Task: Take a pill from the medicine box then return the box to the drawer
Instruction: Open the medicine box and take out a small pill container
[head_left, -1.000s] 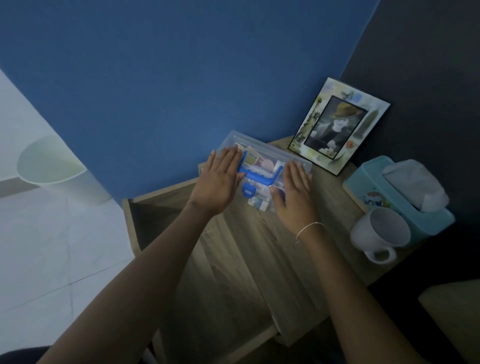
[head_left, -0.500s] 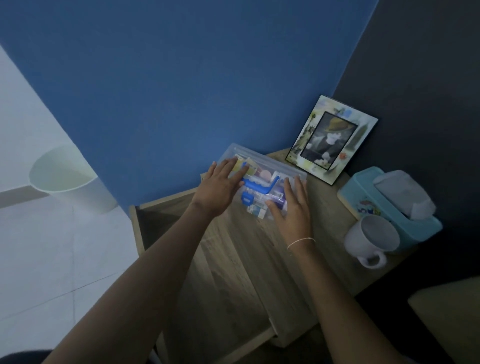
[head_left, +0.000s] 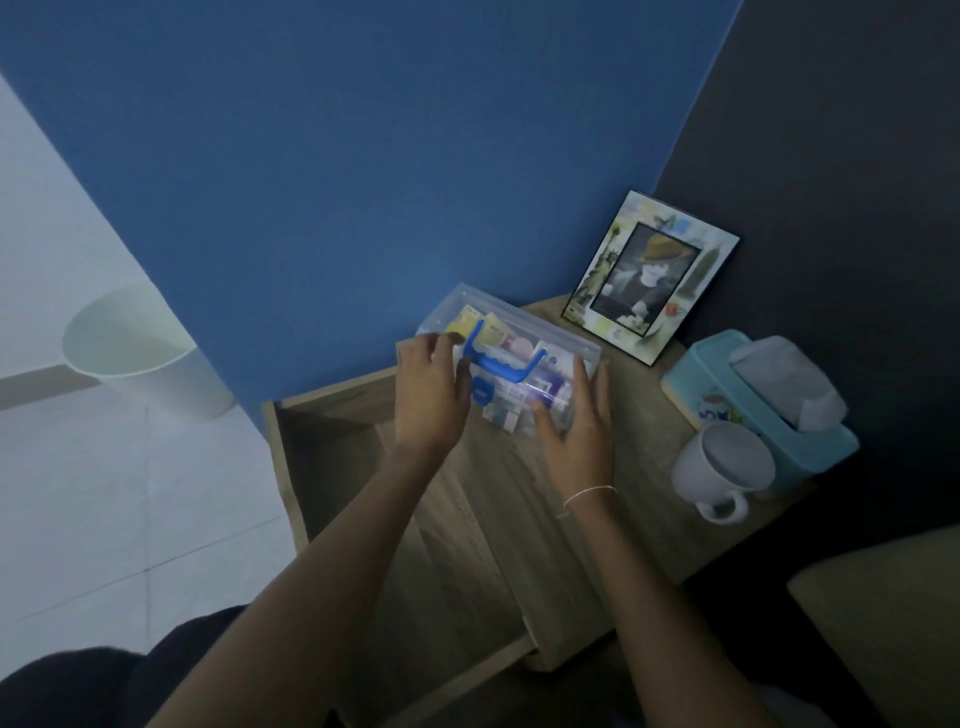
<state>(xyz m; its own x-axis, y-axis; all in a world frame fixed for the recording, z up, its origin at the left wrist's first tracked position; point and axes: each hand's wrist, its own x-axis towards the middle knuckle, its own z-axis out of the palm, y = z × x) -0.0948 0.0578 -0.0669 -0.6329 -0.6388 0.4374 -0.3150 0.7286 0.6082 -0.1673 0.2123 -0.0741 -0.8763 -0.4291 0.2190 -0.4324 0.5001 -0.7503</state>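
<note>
Resting on the wood-grain bench (head_left: 639, 499), against the blue wall, the clear plastic medicine box (head_left: 511, 371) shows its blue moulded handle (head_left: 501, 358) and latch, with packets dim inside. The left hand (head_left: 428, 392) curls around the box's left end; the right hand (head_left: 576, 436) lies spread against its right end, seemingly steadying rather than gripping. Half a second ago both hands lay flatter on the lid. The drawer (head_left: 332, 467) stands open below.

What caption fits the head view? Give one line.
Both hands, left and right, on the medicine box above the drawer.
</note>
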